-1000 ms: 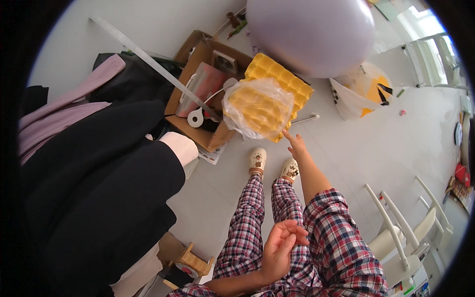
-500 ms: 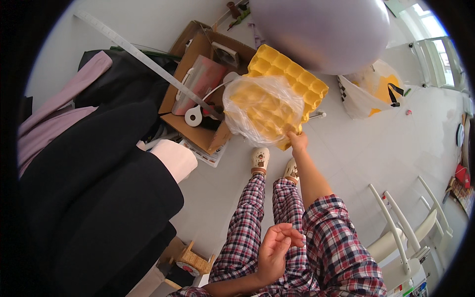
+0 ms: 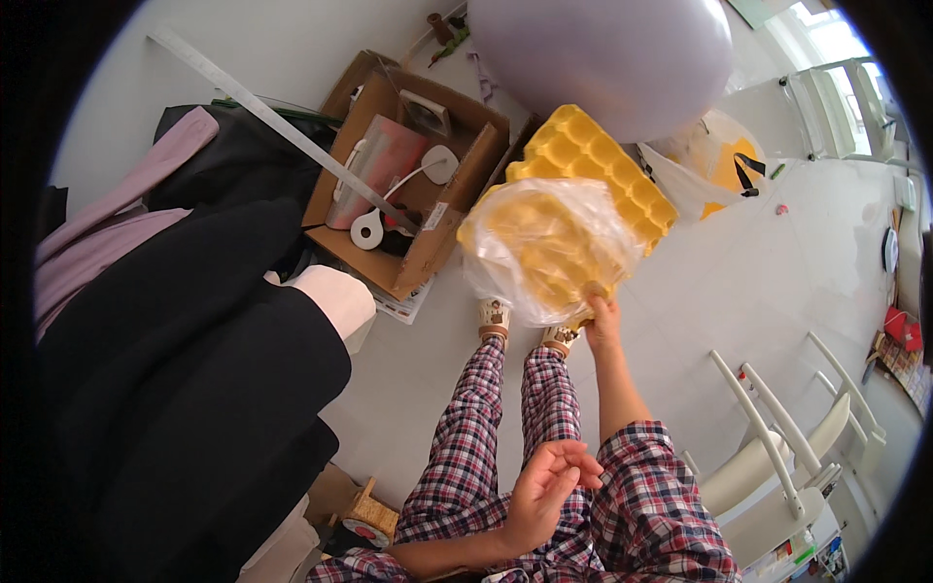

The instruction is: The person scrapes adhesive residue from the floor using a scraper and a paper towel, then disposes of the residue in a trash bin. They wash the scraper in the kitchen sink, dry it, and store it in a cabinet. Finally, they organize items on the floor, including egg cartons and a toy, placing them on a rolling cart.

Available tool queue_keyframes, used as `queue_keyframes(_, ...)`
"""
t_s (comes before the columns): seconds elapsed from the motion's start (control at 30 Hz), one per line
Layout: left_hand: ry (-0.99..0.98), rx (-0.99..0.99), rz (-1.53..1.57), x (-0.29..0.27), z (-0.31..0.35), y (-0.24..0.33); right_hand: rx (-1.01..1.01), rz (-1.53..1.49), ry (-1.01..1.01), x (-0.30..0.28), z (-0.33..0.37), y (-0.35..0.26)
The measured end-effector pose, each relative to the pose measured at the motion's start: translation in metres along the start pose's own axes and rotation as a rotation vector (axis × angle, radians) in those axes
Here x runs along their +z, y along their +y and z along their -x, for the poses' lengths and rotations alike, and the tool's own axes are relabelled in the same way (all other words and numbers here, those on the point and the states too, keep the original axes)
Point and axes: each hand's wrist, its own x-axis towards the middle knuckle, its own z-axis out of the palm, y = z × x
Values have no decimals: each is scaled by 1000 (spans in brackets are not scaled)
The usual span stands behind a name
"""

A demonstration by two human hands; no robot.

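Observation:
My right hand (image 3: 603, 323) grips the near corner of a yellow egg tray (image 3: 649, 200), its cups showing in rows, held out in front of me above the floor. A crumpled clear plastic bag (image 3: 505, 255) lies over the tray's near left part, and yellow shows through it. The thumb is on top of the corner; the fingers beneath are mostly hidden. Close to my body, my left hand (image 3: 546, 494) is loosely curled with nothing in it, the thumb a little apart from the fingers.
An open cardboard box (image 3: 466, 189) with assorted items stands left of the tray. Behind is a large pale purple ball (image 3: 603, 58), with a white and yellow bag (image 3: 705, 170) beside it. Dark clothing (image 3: 194, 389) hangs at left; a white chair (image 3: 768, 447) stands right.
My right hand has drawn the egg tray and plastic bag nearer and slightly right, away from the cardboard box, whose inside shows more. My left hand has hardly moved.

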Motion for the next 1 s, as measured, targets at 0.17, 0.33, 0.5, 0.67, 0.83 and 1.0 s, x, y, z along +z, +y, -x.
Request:
queue_keyframes(0.17,-43,-11,-37,0,0,-1,-127,-53,53,-74,7,-38)
queue_keyframes(0.33,-4,-12,-12,1,-2,0,-212,5,204,-172,48,-77)
queue_keyframes(0.5,-21,-16,3,4,0,2,-266,-17,300,-192,74,-97)
queue_keyframes(0.67,-12,13,-30,3,1,3,-192,-10,192,-170,69,-78)
queue_keyframes(0.83,-17,39,-63,6,-1,4,-120,23,82,-90,52,-56)
queue_keyframes(1.0,7,87,-45,4,-2,5,-150,210,-15,24,35,-34)
